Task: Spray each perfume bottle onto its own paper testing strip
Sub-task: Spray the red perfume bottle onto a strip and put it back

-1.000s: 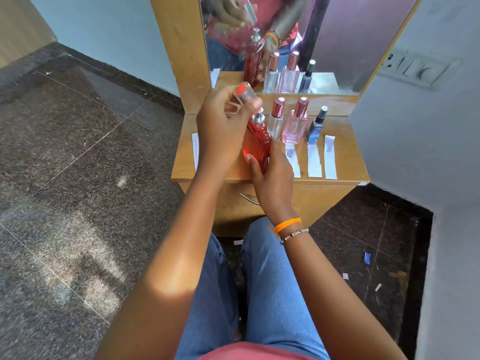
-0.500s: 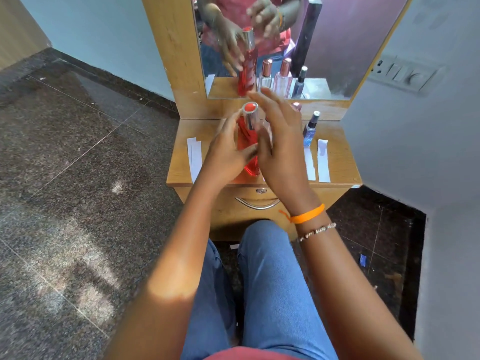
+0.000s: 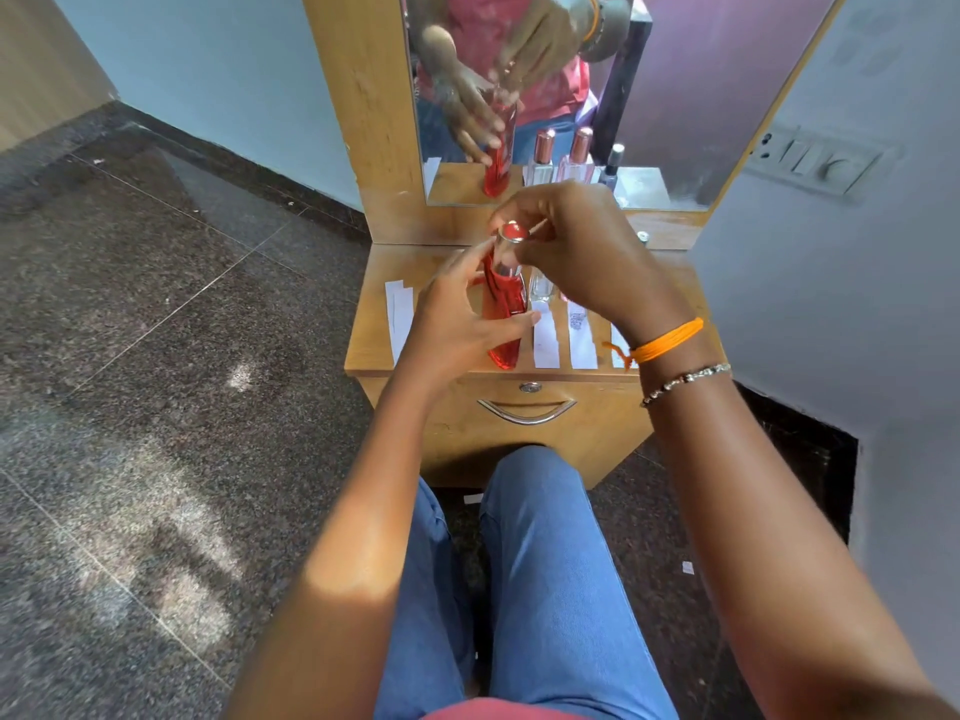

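Note:
A tall red perfume bottle (image 3: 503,309) with its silver cap on is held above the front of the small wooden dressing table (image 3: 371,335). My left hand (image 3: 457,324) grips the bottle's body from the left. My right hand (image 3: 576,252) closes on the cap at the top. White paper strips lie on the table: one at the far left (image 3: 399,317), others (image 3: 545,340) (image 3: 582,335) to the right of the bottle. A clear bottle (image 3: 541,285) shows just behind; the other bottles are hidden by my right hand.
A mirror (image 3: 675,96) rises behind the table and reflects the bottles and hands. A drawer with a metal handle (image 3: 527,412) faces my knees. A wall with a switch plate (image 3: 815,161) stands close on the right. Dark stone floor lies to the left.
A second ago my left hand held the cap off the bottle and my right held the body. Now the cap is on; left hand holds the body, right hand grips the cap.

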The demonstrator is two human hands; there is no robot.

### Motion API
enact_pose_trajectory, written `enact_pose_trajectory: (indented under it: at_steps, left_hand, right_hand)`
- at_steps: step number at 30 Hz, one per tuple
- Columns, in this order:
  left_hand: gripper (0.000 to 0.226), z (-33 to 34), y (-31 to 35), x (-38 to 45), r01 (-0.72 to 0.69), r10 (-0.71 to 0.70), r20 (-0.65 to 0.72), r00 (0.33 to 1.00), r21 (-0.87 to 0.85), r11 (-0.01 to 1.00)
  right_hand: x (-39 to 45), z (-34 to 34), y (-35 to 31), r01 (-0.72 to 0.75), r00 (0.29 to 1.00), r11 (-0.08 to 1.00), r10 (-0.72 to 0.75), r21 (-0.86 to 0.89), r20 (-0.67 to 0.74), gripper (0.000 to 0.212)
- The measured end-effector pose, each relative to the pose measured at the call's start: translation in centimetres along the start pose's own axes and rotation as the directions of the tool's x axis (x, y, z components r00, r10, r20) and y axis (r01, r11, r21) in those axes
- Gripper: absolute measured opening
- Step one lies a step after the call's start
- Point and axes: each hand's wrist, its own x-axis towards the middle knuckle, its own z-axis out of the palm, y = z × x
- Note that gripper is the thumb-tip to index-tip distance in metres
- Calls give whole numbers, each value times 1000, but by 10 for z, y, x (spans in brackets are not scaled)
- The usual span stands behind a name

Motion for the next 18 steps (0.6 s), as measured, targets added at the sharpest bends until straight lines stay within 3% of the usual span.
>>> enact_pose_trajectory:
  at_steps: [4,7,11,15,18]
  left_hand:
    - [83,0,-2,-1,-1,1,-3,1000,-15,1000]
    - [76,-2,-2,-1,-1,2,15,1000,-39,999]
    - [69,-3,-2,0,-3,5,34,999,-55,999]
    - [68,-1,-3,0,0,1,13,1000,-57,998]
    - [52,-1,0,0,2,-3,-15,1000,-39,999]
  right_hand:
    - [3,10,-5,-82,990,955,45,-286,-134,13]
    - [7,12,-16,74,997,846,-75,-528,19,14]
    - [16,-5,-27,242,964,760,-117,-603,239,20]
    - [9,9,-34,172,984,656,-85,-735,154,17]
    - [4,24,-36,132,991,580,-64,-804,117,23]
